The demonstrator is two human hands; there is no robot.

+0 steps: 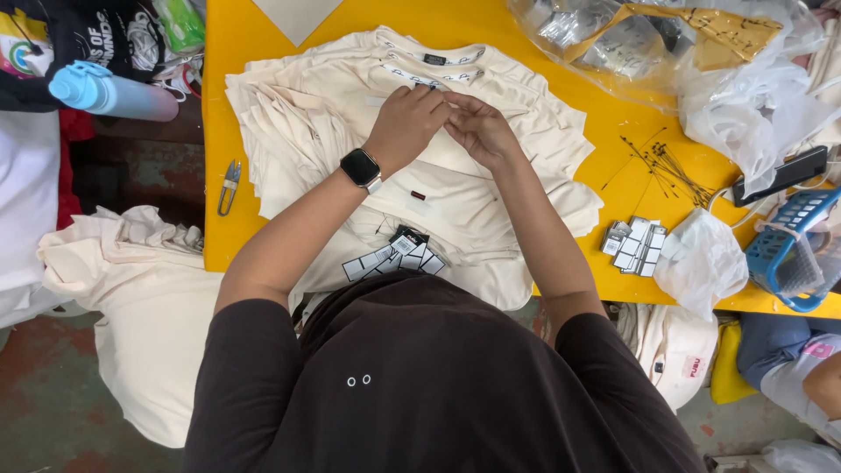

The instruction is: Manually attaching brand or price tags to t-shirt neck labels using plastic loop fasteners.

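Two hands meet over the collar area of the top cream shirt: the left hand (407, 123), with one black smartwatch (361, 167) on its wrist, is curled with fingertips pinched, and the right hand (477, 127) pinches beside it; what they pinch is too small to tell. That shirt tops one stack of cream shirts (455, 188) lying on the yellow table (232, 105), in front of the person. One fan of paper tags (396, 254) lies at the stack's near edge, a second pile of tags (635, 245) sits to the right, near a bundle of thin black tag loops (670, 171). One pair of thread snips (229, 186) lies at the left edge, one blue bottle (109, 92) beyond, one blue basket (793, 250) far right.
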